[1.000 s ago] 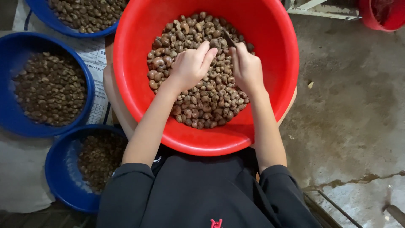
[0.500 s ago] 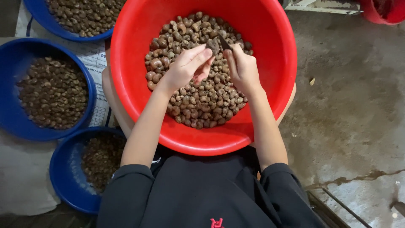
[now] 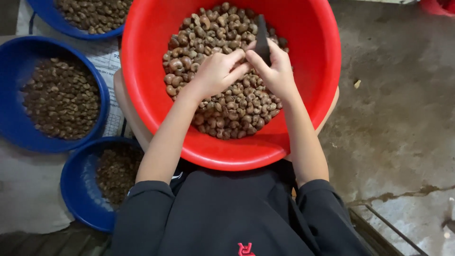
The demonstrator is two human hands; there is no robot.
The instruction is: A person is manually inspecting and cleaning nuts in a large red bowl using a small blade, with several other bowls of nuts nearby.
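While both hands meet over the middle of the red basin (image 3: 142, 85), I read the thing being worked as a single brown nut (image 3: 242, 71) pinched where the fingertips come together, just above the heap of nuts (image 3: 227, 104); the fingers hide most of it. My left hand (image 3: 215, 73) is curled, thumb and forefinger closed on that nut. My right hand (image 3: 275, 71) is closed around a small dark tool (image 3: 261, 40), which sticks up past the knuckles with its working end down at the nut; I cannot tell its exact shape.

I judge the nut light, hard-shelled and rounded, so apt to roll or squirt out of a loose pinch. The curved sides look like the place to grip, leaving the seam free for the tool.

Outward from there, the heap fills the basin's far half, and the basin rests on my lap against a black shirt (image 3: 227, 213). To my left stand three blue bowls: a large one (image 3: 14, 123) with dark brown pieces, a nearer one (image 3: 76, 189) with finer bits, and a third (image 3: 71, 28) at the top edge. Paper (image 3: 106, 57) lies under them on the concrete floor (image 3: 398, 118).
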